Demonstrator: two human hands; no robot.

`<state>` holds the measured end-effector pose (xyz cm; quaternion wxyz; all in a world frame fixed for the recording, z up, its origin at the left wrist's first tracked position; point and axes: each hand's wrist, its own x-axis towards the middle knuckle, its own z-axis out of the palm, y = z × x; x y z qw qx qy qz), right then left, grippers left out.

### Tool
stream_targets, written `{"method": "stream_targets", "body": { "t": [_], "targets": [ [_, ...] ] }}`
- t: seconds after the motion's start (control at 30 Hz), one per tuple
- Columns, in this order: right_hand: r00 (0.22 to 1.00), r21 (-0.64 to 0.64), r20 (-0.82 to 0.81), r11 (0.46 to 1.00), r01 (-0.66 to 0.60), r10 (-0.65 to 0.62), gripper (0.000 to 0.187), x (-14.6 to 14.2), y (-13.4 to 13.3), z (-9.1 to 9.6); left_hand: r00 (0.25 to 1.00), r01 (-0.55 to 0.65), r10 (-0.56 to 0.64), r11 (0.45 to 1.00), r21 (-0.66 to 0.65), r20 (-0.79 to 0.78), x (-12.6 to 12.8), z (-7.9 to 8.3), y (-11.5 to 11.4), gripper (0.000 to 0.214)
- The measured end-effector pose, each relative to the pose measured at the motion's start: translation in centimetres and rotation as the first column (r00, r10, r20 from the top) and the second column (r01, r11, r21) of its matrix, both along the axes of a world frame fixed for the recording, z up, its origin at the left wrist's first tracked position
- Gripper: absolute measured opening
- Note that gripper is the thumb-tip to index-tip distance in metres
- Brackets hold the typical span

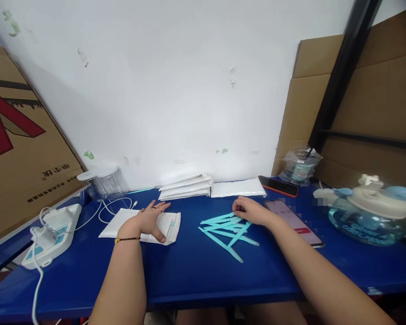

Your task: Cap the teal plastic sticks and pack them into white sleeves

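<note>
My left hand (150, 222) lies on a white mailer envelope (117, 223) on the blue table, fingers spread and thumb out to the right. A small turquoise patch shows near the envelope's right end. Over a loose heap of thin turquoise strips (235, 243), my right hand (245, 210) is closed in a pinch. One strip's upper end meets its fingertips; the fingers partly hide the contact. The strips cross one another, and several have pale, whitish ends. Beyond the hands, a stack of white envelopes (186, 187) stands against the wall, with another white envelope (238, 188) lying flat beside it.
A phone (292, 221) with a lit screen lies by my right forearm, and a dark phone (279, 186) behind it. At right stands a clear bottle (365, 221) of bluish liquid. At left are a power strip (56, 239) with white cables, plastic cups (108, 183) and a cardboard box (23, 149).
</note>
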<state>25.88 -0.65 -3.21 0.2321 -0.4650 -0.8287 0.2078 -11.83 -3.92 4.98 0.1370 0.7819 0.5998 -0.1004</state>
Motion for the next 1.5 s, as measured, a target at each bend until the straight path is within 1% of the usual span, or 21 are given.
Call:
{"method": "stream_targets", "body": {
  "t": [0.07,0.17,0.27,0.4,0.53,0.63,0.73,0.8,0.9,0.97,1.03,1.1,1.17,1.2,1.27,1.33,1.37,1.4,1.47,1.5],
  "targets": [
    [1.0,-0.005,-0.003,1.0,0.003,-0.003,0.009,0.0,0.0,-0.1,0.999,-0.024,0.022,0.998,-0.05,-0.044,-0.3,-0.4,0.0,0.118],
    [1.0,0.003,0.002,1.0,0.006,-0.006,0.009,0.0,-0.2,0.0,0.999,-0.03,0.029,0.999,-0.031,-0.041,0.6,-1.1,0.1,0.107],
    [1.0,0.055,0.004,0.998,0.024,-0.024,0.009,-0.4,-0.6,0.8,0.999,-0.035,0.036,0.999,0.037,-0.002,1.9,-1.6,0.4,0.092],
    [0.993,0.188,-0.11,0.98,0.061,-0.041,0.015,-1.7,-1.6,2.2,0.996,0.032,-0.044,0.987,0.16,0.074,3.7,-2.1,0.9,0.077],
    [0.981,0.212,-0.196,0.976,0.04,0.002,0.016,-2.8,-2.8,3.1,0.989,0.088,-0.117,0.958,0.273,0.091,5.0,-2.4,1.4,0.062],
    [0.981,0.233,-0.19,0.972,0.015,0.03,0.017,-4.1,-3.2,3.8,0.987,0.097,-0.131,0.949,0.3,0.096,5.3,-2.6,1.7,0.06],
    [0.992,0.272,-0.075,0.959,-0.079,0.103,0.015,-7.0,-2.6,4.6,0.986,0.101,-0.134,0.951,0.291,0.095,5.2,-2.8,1.9,0.062],
    [0.988,0.245,0.04,0.957,-0.157,0.152,0.012,-9.9,-1.8,4.6,0.986,0.105,-0.137,0.951,0.29,0.092,5.0,-2.9,1.9,0.062],
    [0.982,0.156,0.17,0.981,-0.112,0.085,0.01,-14.4,-0.6,3.7,0.981,0.11,-0.152,0.947,0.302,0.12,4.8,-3.0,1.8,0.062],
    [0.976,0.12,0.215,0.992,-0.047,0.021,0.011,-16.7,0.0,3.0,0.976,0.097,-0.149,0.95,0.297,0.158,4.5,-3.2,1.7,0.066],
    [0.967,0.053,0.252,0.998,0.035,-0.047,0.014,-18.2,0.4,2.6,0.97,0.073,-0.133,0.958,0.277,0.204,4.1,-3.4,1.8,0.071],
    [0.952,-0.038,0.296,0.995,0.095,-0.08,0.017,-19.1,0.5,2.8,0.96,0.061,-0.126,0.966,0.252,0.25,3.7,-3.7,2.0,0.077],
    [0.939,-0.097,0.336,0.988,0.117,-0.078,0.018,-19.2,0.4,3.6,0.952,0.064,-0.129,0.971,0.23,0.278,3.2,-4.0,2.3,0.082],
    [0.933,-0.087,0.351,0.989,0.116,-0.079,0.017,-18.8,0.4,4.1,0.952,0.063,-0.124,0.974,0.217,0.281,2.9,-4.1,2.4,0.085],
    [0.922,-0.007,0.376,0.994,0.107,-0.097,0.014,-17.4,0.3,5.3,0.956,0.047,-0.099,0.981,0.187,0.275,2.3,-4.3,2.7,0.088],
    [0.913,0.095,0.388,0.991,0.093,-0.123,0.01,-14.8,0.2,6.5,0.962,0.026,-0.066,0.988,0.155,0.264,1.6,-4.4,2.8,0.091],
    [0.911,0.099,0.393,0.991,0.092,-0.124,0.007,-13.2,0.2,6.9,0.966,0.012,-0.049,0.989,0.146,0.253,1.3,-4.3,2.8,0.093],
    [0.917,0.111,0.37,0.987,0.117,-0.151,0.005,-11.5,0.1,7.3,0.97,-0.006,-0.032,0.988,0.154,0.243,1.2,-4.2,2.7,0.095],
    [0.935,0.15,0.276,0.97,0.189,-0.225,0.005,-8.1,0.0,7.5,0.966,-0.032,-0.03,0.972,0.232,0.256,1.6,-3.8,2.6,0.093],
    [0.946,0.16,0.22,0.965,0.208,-0.24,0.006,-6.7,-0.1,7.3,0.955,-0.031,-0.059,0.955,0.294,0.29,2.2,-3.5,2.5,0.088]
  ]
}}
